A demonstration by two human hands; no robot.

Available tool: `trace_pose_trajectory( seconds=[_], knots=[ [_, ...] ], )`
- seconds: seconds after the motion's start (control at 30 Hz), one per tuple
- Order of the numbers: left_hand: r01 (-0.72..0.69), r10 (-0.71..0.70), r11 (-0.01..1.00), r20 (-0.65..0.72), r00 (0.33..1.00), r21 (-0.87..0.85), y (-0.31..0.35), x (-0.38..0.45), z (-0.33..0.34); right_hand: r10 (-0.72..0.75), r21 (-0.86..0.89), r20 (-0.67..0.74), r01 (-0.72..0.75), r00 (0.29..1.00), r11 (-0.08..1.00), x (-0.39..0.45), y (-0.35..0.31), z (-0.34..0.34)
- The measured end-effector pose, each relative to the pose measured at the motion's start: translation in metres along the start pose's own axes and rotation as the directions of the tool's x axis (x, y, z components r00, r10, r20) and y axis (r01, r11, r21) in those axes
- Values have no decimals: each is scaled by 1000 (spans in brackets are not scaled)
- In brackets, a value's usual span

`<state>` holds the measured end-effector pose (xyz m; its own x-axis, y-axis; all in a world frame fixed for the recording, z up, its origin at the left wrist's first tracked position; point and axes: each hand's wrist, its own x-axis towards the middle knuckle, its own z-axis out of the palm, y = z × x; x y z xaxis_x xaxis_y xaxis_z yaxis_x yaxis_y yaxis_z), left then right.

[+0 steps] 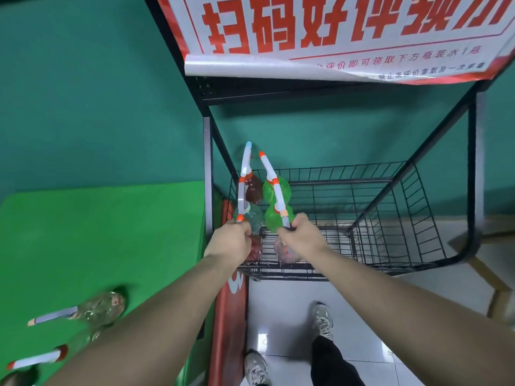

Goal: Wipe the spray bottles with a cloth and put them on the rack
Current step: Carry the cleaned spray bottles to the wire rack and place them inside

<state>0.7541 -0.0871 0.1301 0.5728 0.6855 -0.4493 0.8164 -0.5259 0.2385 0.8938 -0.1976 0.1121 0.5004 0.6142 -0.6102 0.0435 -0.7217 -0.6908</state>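
My left hand grips the top of a dark red spray bottle standing at the front left of the black wire rack basket. My right hand grips the top of a pinkish bottle beside it. Behind them in the basket stand a teal bottle, a brown one and two green ones, their long white nozzles with orange tips pointing up. On the green table at the left lie two clear bottles. No cloth is in view.
A red-and-white poster hangs over the rack's top. The basket's right half holds nothing. A red panel stands between table and rack. My feet in grey shoes stand on a pale tiled floor.
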Motion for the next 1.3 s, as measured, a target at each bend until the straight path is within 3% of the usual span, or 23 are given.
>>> trace_pose_trajectory(
  seconds=[0.13,0.3,0.6,0.8,0.93,1.03,1.2,1.3],
  knots=[
    [5,-5,1000,20,1000,0,4,-6,-6,0,-146,-21,-3,1000,989,-3,3,-6],
    [3,-3,1000,8,1000,-23,6,-24,-16,-8,-198,-35,1,999,980,-26,1,-21],
    [-121,106,991,-225,969,-55,-40,-113,-27,-120,-178,-183,87,976,980,-109,-8,13],
    [-58,47,997,-207,977,-48,-149,-205,1,-205,-191,9,203,979,960,-183,-12,133],
    [92,-100,994,-153,983,-61,-230,-263,23,-172,-322,262,254,950,912,-211,-18,222],
    [178,-189,980,-136,972,-89,-273,-300,39,-201,-444,391,376,898,814,-217,-15,279],
    [55,-57,997,-28,998,-62,-312,-349,68,-154,-496,536,457,830,738,-222,2,345],
    [79,-76,995,-42,996,63,-325,-362,83,-175,-505,567,508,805,697,-222,11,370]
  ],
)
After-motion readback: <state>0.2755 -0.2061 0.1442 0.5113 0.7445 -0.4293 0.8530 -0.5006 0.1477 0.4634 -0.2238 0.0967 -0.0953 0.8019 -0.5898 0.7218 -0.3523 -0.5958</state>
